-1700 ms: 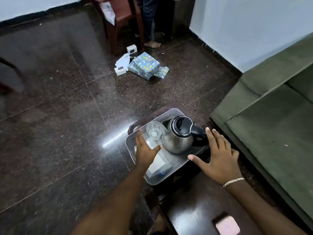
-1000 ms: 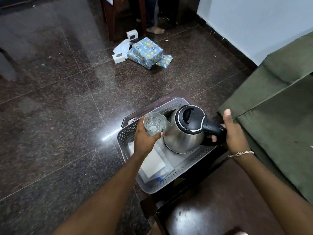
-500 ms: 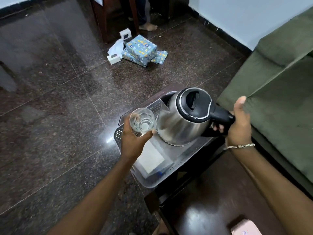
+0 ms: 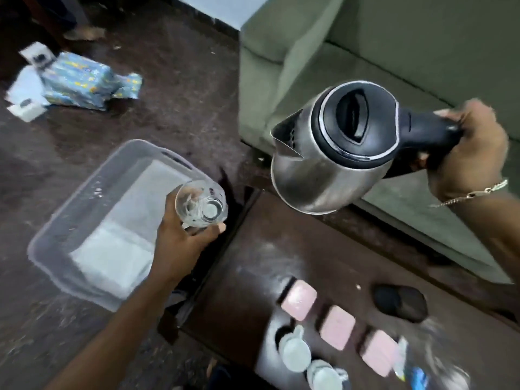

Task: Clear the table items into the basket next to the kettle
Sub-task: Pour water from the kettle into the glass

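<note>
We have both hands full. Our right hand (image 4: 467, 147) is closed round the black handle of the kettle (image 4: 332, 153), which hangs in the air above the far edge of the counter (image 4: 253, 271), in front of the sofa (image 4: 394, 52). Our left hand (image 4: 180, 246) is wrapped round a glass (image 4: 201, 205), held over the right edge of the basket (image 4: 56, 223).

The basket sits to the left of the counter; what carries it we cannot tell. It holds only something flat and pale.

The kettle looks like steel with a plastic lid, so we judge it stiff and fairly heavy, more so if it holds water; the handle is the one sound place for a grip. The glass is light, smooth and breakable, best held round its wall and set down gently, not dropped.

On the near counter wait three pink blocks (image 4: 336, 326), a dark rounded thing (image 4: 399, 304) and some pale cups (image 4: 295, 353). They look small and light, each an easy pinch. The near right corner is too blurred to name.

No brand or writing can be read anywhere; the wrapped parcel (image 4: 78, 80) on the far floor shows a printed pattern only.
</note>
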### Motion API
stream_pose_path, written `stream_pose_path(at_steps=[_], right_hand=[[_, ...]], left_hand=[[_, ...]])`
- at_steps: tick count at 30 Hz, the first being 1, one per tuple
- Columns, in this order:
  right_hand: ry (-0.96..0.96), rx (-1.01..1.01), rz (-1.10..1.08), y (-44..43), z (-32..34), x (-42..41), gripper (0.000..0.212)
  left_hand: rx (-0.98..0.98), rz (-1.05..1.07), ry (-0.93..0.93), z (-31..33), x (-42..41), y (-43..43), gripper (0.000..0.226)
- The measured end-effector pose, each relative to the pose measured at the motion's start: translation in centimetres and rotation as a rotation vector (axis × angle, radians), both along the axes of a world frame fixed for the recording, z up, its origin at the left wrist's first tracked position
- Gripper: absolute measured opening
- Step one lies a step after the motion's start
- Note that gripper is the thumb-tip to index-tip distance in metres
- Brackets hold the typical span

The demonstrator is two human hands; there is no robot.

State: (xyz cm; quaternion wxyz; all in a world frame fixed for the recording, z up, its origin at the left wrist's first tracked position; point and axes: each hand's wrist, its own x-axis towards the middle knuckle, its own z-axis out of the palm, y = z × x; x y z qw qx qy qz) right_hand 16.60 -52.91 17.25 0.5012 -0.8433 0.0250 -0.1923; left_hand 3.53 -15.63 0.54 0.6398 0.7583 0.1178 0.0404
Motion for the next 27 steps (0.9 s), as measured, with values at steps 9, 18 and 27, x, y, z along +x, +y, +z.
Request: stream_pose_path(at_steps=[9, 18, 27], right_hand=[[0.227, -0.744, 0.073, -15.7, -2.7, -3.6, 0.058], [0.396, -0.655, 0.163, -18.8, -6.5, -5.2, 0.046], [0.443, -1.048, 0.348, -17.1, -8.9, -6.3, 0.044]], left_hand=[[-0.064, -0.307, 0.103, -9.5, -0.7, -18.6, 0.096], [0.137, -0.513, 0.172, -14.3, 0.0, -27.3, 0.092], [0.179, -0.531, 0.185, -14.7, 0.2, -28.8, 0.083]])
